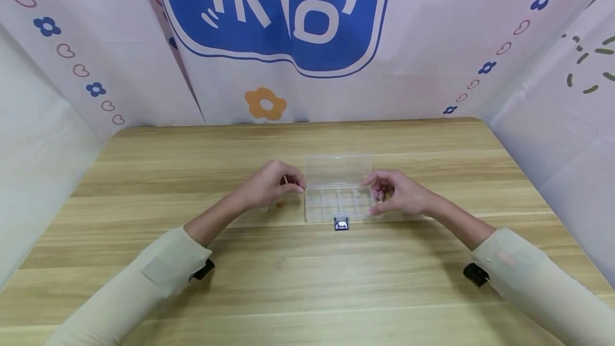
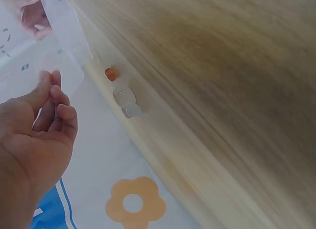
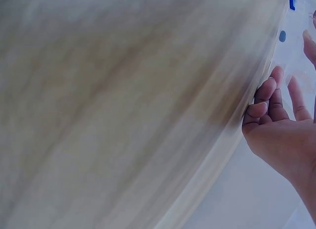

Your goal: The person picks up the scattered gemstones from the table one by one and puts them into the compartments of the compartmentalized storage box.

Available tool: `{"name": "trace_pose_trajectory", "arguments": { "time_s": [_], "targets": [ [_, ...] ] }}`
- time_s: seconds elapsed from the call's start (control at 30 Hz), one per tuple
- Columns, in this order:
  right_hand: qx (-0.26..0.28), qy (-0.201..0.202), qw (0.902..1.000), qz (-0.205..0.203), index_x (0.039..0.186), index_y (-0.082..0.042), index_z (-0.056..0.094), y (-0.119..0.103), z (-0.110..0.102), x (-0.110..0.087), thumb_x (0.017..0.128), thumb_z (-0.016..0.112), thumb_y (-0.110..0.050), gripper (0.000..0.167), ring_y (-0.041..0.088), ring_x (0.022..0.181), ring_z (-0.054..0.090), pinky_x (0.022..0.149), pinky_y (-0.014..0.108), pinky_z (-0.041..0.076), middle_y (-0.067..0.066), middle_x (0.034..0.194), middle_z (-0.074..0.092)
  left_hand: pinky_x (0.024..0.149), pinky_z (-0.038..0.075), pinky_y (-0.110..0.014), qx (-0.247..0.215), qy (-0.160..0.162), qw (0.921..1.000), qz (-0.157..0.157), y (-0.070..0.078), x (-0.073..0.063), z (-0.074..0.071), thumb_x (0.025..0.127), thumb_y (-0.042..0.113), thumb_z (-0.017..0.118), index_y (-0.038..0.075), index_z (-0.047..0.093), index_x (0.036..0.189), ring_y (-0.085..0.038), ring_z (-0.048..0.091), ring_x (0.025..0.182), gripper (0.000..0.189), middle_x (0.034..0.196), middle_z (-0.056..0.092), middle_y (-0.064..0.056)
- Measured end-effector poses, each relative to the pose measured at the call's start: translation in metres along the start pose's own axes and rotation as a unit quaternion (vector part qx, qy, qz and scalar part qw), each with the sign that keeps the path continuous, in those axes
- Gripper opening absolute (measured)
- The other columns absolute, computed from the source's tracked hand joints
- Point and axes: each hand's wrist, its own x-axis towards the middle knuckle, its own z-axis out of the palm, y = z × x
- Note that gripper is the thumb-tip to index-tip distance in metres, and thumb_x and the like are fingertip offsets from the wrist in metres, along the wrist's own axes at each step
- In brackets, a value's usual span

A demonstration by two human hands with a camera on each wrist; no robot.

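A clear plastic compartment box (image 1: pixel 330 204) lies on the table, its clear lid (image 1: pixel 338 170) raised at the back and a blue clasp (image 1: pixel 341 223) at its front. At the box's left end, by the hinge corner, my left hand (image 1: pixel 276 183) pinches with thumb and forefinger at the edge. My right hand (image 1: pixel 401 192) grips the right end, forefinger toward the back and thumb at the front, other fingers curled. Left of the box, partly behind the left hand in the head view, lie an orange bead (image 2: pixel 110 74) and clear, whitish beads (image 2: pixel 124 95).
The wood-grain table (image 1: pixel 307 287) extends all around the box. Behind it hangs a white printed cloth (image 1: pixel 216 92) with a blue sign and an orange flower. White cloth also closes off both sides. Both forearms rest low over the table, with black devices (image 1: pixel 475 275) at the cuffs.
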Motion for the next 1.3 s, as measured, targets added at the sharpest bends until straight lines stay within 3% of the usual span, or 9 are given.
{"name": "trace_pose_trajectory", "arguments": {
  "time_s": [0.23,0.37,0.5,0.87,1.1,1.3],
  "targets": [
    [-0.003,-0.001,1.0,0.003,0.124,0.006,0.063,0.001,0.0,0.0,0.077,0.089,-0.001,0.054,0.02,0.079,0.054,0.069,0.025,0.044,0.01,0.087,0.061,0.072,0.052,-0.029,0.008,-0.009,0.9997,0.023,0.001,0.004,0.002,0.098,0.004,0.069,-0.001,0.073,0.095,-0.016,0.061,0.081,0.007,0.089,0.072,-0.011],
    [-0.002,0.0,1.0,0.002,0.123,0.006,0.063,0.0,-0.001,0.0,0.077,0.089,-0.001,0.053,0.02,0.079,0.054,0.069,0.025,0.045,0.01,0.087,0.061,0.074,0.052,-0.029,0.007,-0.02,0.9992,0.033,0.001,0.006,0.003,0.1,0.005,0.067,-0.002,0.071,0.098,-0.019,0.061,0.082,0.008,0.091,0.07,-0.012],
    [0.001,0.0,1.0,0.0,0.123,0.006,0.063,0.0,-0.001,0.001,0.077,0.089,-0.001,0.053,0.02,0.079,0.054,0.07,0.025,0.045,0.01,0.087,0.061,0.075,0.051,-0.029,0.003,-0.028,0.9992,0.03,0.002,0.008,0.005,0.102,0.005,0.065,-0.002,0.07,0.099,-0.022,0.061,0.084,0.01,0.092,0.07,-0.011],
    [0.005,-0.002,1.0,0.0,0.123,0.006,0.063,0.0,-0.001,0.001,0.078,0.089,-0.001,0.053,0.02,0.079,0.054,0.07,0.025,0.046,0.01,0.087,0.061,0.071,0.049,-0.026,0.003,-0.017,0.9998,0.013,0.009,0.018,0.011,0.099,0.004,0.068,-0.002,0.073,0.097,-0.012,0.057,0.078,0.008,0.088,0.071,-0.011],
    [0.006,-0.002,1.0,0.0,0.123,0.006,0.063,0.0,-0.001,0.001,0.077,0.088,0.0,0.053,0.02,0.079,0.054,0.07,0.025,0.045,0.011,0.087,0.061,0.068,0.05,-0.025,-0.017,-0.014,0.9995,0.021,0.01,0.022,0.012,0.097,0.002,0.07,-0.002,0.072,0.094,-0.02,0.062,0.076,0.005,0.086,0.072,-0.012],
    [0.006,-0.001,1.0,-0.001,0.123,0.006,0.063,0.0,0.0,0.0,0.077,0.089,0.0,0.053,0.02,0.079,0.054,0.07,0.025,0.045,0.011,0.087,0.061,0.07,0.052,-0.026,-0.025,-0.012,0.9996,0.01,0.011,0.024,0.014,0.097,0.003,0.071,0.001,0.072,0.093,-0.026,0.065,0.079,0.004,0.087,0.073,-0.011]
  ]
}}
